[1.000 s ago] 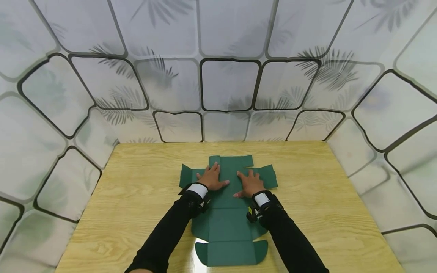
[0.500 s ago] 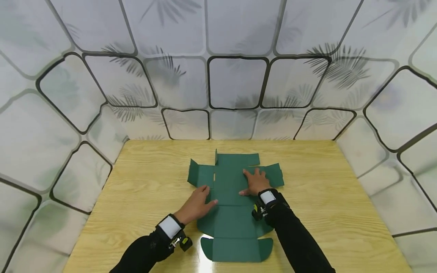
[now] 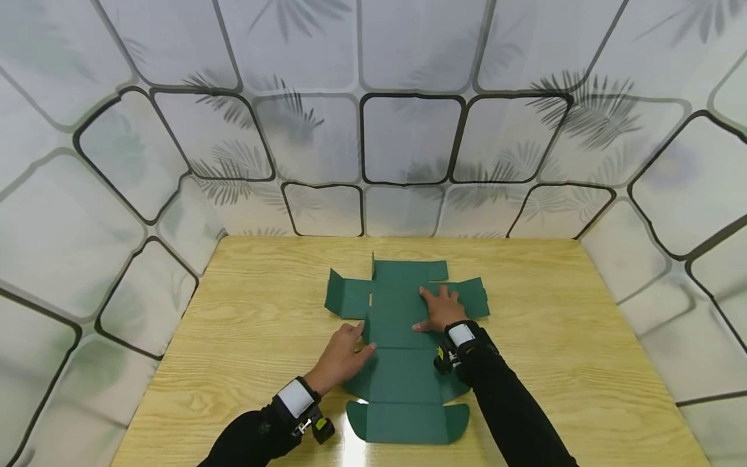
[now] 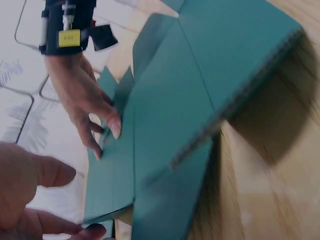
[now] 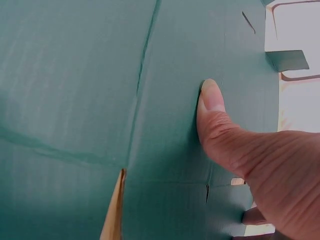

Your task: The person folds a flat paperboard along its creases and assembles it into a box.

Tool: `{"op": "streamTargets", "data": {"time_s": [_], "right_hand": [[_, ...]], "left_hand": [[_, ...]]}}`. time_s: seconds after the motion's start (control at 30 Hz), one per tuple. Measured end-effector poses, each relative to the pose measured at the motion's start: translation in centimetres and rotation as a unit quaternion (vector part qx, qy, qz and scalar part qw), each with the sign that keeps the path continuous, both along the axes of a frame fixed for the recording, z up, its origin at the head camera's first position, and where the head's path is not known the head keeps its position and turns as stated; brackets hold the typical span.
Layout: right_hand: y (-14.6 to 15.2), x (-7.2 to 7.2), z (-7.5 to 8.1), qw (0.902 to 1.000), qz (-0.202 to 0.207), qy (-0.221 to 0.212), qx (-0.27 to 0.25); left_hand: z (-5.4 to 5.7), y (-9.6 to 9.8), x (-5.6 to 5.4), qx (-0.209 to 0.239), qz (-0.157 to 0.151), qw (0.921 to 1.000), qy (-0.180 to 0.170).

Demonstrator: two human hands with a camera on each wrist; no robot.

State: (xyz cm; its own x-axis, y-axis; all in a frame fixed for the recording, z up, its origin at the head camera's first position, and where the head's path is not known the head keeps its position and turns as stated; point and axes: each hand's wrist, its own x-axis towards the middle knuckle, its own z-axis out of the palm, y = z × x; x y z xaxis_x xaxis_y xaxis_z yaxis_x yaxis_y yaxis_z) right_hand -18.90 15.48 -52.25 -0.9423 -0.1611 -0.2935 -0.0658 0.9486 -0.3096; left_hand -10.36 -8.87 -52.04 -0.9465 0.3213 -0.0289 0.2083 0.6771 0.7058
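Left hand has come off the upper panel of the green cardboard sheet and is now back at its left edge, about midway along. My read: flattening that side is done and the left hand is working the edge, with the right hand as anchor. Right hand: fingers spread, pressing right of centre, same spot on the sheet as a second ago. Left hand: fingers loose at the edge, thumb clear of it, no pinch visible. Sheet lies mostly unfolded mid-surface. Other diff: top-left tab was flat, now stands up.
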Motion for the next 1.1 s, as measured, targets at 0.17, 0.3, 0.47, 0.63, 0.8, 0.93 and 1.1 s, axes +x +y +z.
{"op": "streamTargets", "data": {"time_s": [0.17,0.3,0.47,0.63,0.8,0.93,1.1], "right_hand": [[-0.2,0.3,0.3,1.0000,-0.002,0.000,0.002],[-0.2,0.2,0.0,1.0000,0.001,0.000,0.003],[-0.1,0.1,0.0,1.0000,0.003,-0.003,0.004],[0.1,-0.1,-0.3,0.9999,0.005,0.007,0.007],[0.1,-0.1,-0.6,0.9999,0.006,0.012,0.008],[0.2,-0.1,-0.5,0.9999,0.011,0.007,0.005],[0.0,-0.1,0.0,0.9999,0.010,0.002,0.003]], "left_hand": [[-0.6,1.3,0.5,-0.062,-0.083,0.9946,0.006],[-0.7,2.2,0.8,-0.130,-0.104,0.9859,0.017],[-0.5,3.0,0.6,-0.205,-0.108,0.9728,0.013],[-0.5,3.6,0.5,-0.245,-0.112,0.9629,0.015],[-1.0,3.0,0.7,-0.197,-0.098,0.9754,0.015],[-1.4,1.7,0.9,-0.105,-0.048,0.9933,0.009],[-1.3,0.0,1.1,-0.056,0.001,0.9984,0.006]]}}
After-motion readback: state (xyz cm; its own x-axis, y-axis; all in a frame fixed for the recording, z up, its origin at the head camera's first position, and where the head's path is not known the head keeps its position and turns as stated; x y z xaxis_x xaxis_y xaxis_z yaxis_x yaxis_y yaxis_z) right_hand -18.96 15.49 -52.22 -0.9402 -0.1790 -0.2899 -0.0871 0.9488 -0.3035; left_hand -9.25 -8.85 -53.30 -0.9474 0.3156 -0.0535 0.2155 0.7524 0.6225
